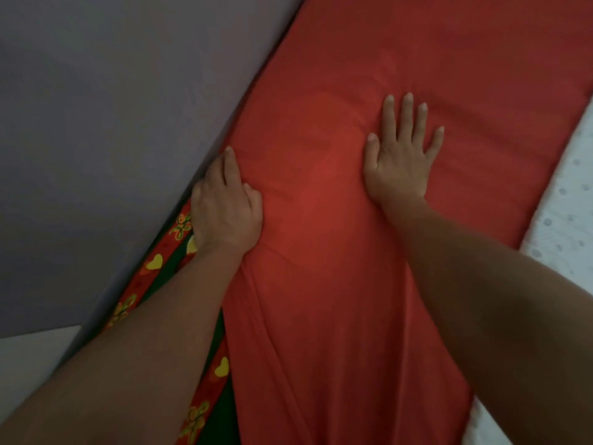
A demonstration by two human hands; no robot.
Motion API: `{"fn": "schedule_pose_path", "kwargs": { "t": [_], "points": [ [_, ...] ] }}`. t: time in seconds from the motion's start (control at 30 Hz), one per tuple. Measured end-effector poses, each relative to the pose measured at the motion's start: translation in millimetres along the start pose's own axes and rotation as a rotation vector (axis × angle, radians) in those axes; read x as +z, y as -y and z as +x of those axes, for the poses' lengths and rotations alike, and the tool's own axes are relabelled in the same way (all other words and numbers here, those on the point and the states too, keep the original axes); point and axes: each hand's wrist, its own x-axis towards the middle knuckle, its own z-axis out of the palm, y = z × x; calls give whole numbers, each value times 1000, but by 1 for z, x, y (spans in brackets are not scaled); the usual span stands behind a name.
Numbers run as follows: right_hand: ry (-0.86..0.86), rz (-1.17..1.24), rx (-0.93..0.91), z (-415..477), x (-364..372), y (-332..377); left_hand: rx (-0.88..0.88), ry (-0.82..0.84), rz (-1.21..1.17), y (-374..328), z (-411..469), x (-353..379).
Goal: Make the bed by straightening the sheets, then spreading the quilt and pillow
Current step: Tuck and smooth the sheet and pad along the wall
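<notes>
red sheet (pixel 321 252) under right hand (pixel 398 168), left hand (pixel 224 207)

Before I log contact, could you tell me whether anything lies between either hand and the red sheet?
Nothing visible does: the right hand lies flat on the red sheet, and the left hand presses its edge by the wall.

Both hands (pixel 399 162) on sheet (pixel 321 284), wall (pixel 112 107) left

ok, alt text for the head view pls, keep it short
Two bare hands press on a red sheet: the right hand lies flat with fingers spread, the left hand curls over the sheet's edge beside a grey wall. A patterned cloth with yellow hearts shows under the left forearm.
</notes>
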Motion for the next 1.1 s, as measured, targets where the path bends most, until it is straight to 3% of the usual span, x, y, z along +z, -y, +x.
{"fn": "schedule_pose_path", "kwargs": {
  "t": [0.2, 0.4, 0.57, 0.7, 0.87, 1.1],
  "points": [
    [2, 13, 1, -1, -1, -2, 2, 6, 18, 2, -1, 1],
    [153, 98, -2, -8, -16, -1, 5, -13, -48, 5, 5, 7],
    [172, 181, -55, -121, -45, 38, 1, -12, -84, 5, 3, 2],
    [196, 58, -139, -203, -42, 44, 13, -55, -73, 2, 5, -2],
    [156, -27, -194, -220, -10, 25, 69, -114, -64, 3, -1, -5],
    [99, -12, -219, -220, -6, 22, 192, 58, -59, 12, -36, -33]
  ]
}}
